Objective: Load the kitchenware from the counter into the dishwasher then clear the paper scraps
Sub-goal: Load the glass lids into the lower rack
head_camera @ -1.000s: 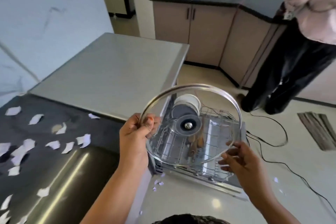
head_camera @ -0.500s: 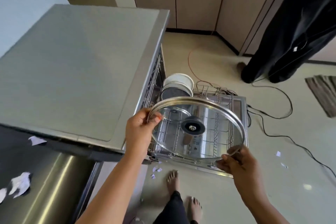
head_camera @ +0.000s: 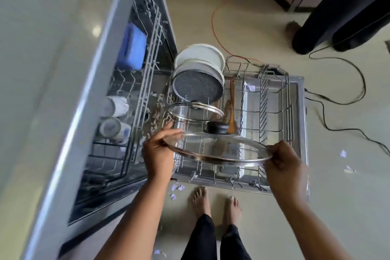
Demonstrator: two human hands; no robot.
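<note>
Glass lid point(head_camera: 217, 150) is being held by its metal rim, roughly level, directly above the pulled-out lower rack point(head_camera: 272, 112); the left hand point(head_camera: 157, 154) is being closed on the rim's left edge, the right hand point(head_camera: 282, 162) on its right edge. In the rack beyond the lid, a smaller glass lid point(head_camera: 195, 112), a dark speckled pan point(head_camera: 197, 87), white plates point(head_camera: 200, 55) and wooden utensils point(head_camera: 231, 112) are being kept standing. Paper scraps point(head_camera: 176, 189) are being left on the floor just beside the rack's near edge.

Two glass lids point(head_camera: 217, 150), two hands point(head_camera: 157, 154), three plates point(head_camera: 198, 87).
</note>
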